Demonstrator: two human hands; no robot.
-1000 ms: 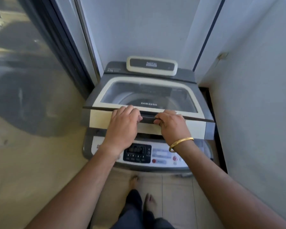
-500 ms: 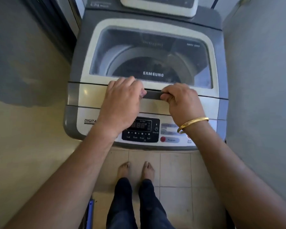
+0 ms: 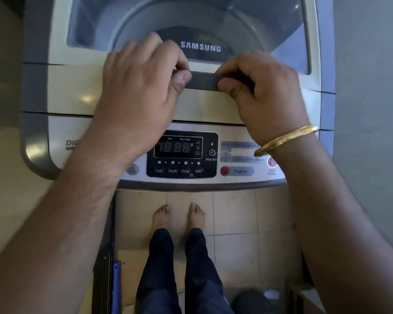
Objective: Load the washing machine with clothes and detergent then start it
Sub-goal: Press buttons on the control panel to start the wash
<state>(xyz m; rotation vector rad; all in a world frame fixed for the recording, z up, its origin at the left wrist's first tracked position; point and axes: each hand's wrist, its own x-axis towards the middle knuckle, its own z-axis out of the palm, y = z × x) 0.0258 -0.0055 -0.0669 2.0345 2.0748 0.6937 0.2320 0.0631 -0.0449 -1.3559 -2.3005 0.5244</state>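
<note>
A grey and cream top-load washing machine [image 3: 39,91] fills the upper half of the view. Its glass lid [image 3: 95,26] lies flat and closed, and the drum shows dimly through it. My left hand [image 3: 138,87] and my right hand [image 3: 261,91] both grip the dark lid handle [image 3: 203,80] at the lid's front edge, fingers curled around its two ends. The right wrist wears a gold bangle. Below the hands sits the control panel [image 3: 182,155] with a dark display, a red Program button [image 3: 225,171] and a Start/Pause button [image 3: 272,162]. No clothes or detergent are in view.
My bare feet [image 3: 178,215] stand on beige floor tiles [image 3: 234,214] just in front of the machine. A grey wall [image 3: 370,87] runs close along the right side. A dark frame with a blue strip [image 3: 116,284] stands at lower left, and dim objects lie at lower right.
The lid, raised a second ago, has come down flat onto the machine with both hands still on its handle. The view has tilted down and closer to the panel.
</note>
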